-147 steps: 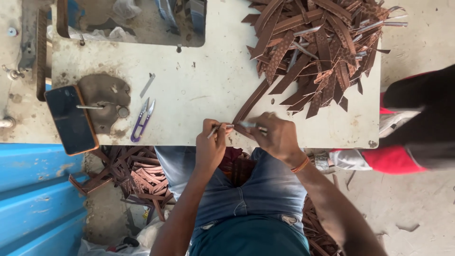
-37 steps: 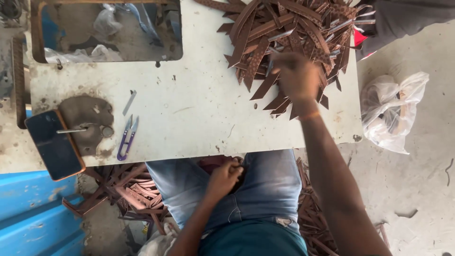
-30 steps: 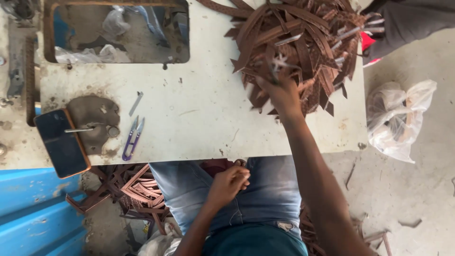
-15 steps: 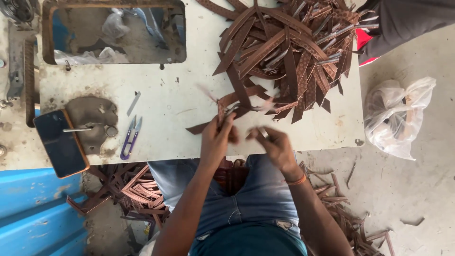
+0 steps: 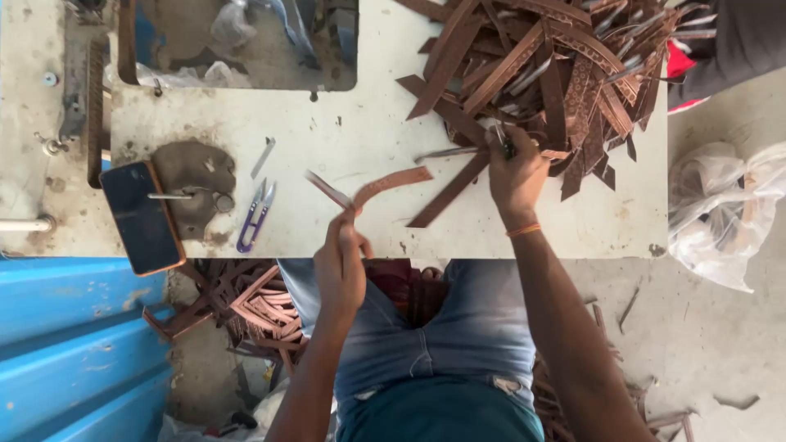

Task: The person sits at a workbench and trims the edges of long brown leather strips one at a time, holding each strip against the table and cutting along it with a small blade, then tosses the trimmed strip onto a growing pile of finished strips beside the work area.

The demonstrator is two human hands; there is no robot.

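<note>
My left hand (image 5: pixel 341 260) pinches a bent brown strap (image 5: pixel 385 182) and lifts it over the front edge of the white table (image 5: pixel 344 131). My right hand (image 5: pixel 516 172) reaches into the near edge of a big pile of brown straps (image 5: pixel 557 65) at the table's far right. Its fingers are closed around a small dark piece and a thin strip there. More brown straps lie on my lap, on my blue jeans.
A dark phone (image 5: pixel 141 216) lies at the table's left edge. Purple thread snips (image 5: pixel 254 216) lie beside it. A rectangular opening (image 5: pixel 246 41) is cut in the tabletop at the back. Finished straps (image 5: pixel 254 303) are heaped on the floor left of my legs. A plastic bag (image 5: pixel 725 209) sits right.
My right hand came back from the pile to meet the left near the table edge, then reached out to the pile again. My left hand rose from my lap holding a strap.
</note>
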